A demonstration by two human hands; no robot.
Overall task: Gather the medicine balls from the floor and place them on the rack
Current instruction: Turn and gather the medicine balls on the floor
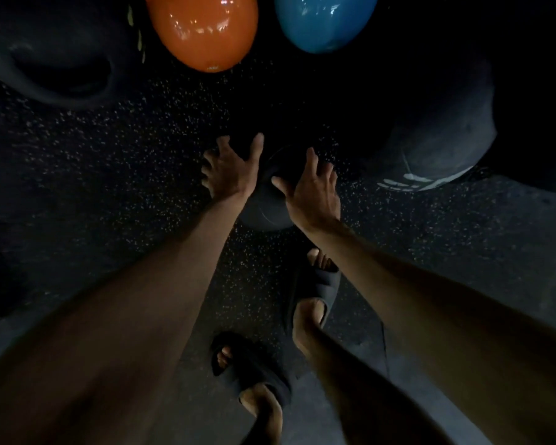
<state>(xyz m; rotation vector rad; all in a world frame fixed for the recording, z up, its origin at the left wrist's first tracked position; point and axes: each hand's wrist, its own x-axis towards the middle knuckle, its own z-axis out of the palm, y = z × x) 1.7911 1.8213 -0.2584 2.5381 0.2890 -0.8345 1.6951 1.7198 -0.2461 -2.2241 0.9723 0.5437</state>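
Bare arms, black slides: that's all I'm wearing in view.

Looking down at myself now: my left hand (230, 170) and right hand (312, 194) are bare, and the forearms are uncovered right to the edge of the picture. On my feet, a left sandal (247, 367) and a right sandal (318, 281), both black slides with one broad, thick strap, toes poking out the open front. Legs are bare above them.

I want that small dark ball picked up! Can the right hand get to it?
Probably yes. The right hand is open right beside the small dark ball, and nothing lies between them. The left hand is open on its other side.
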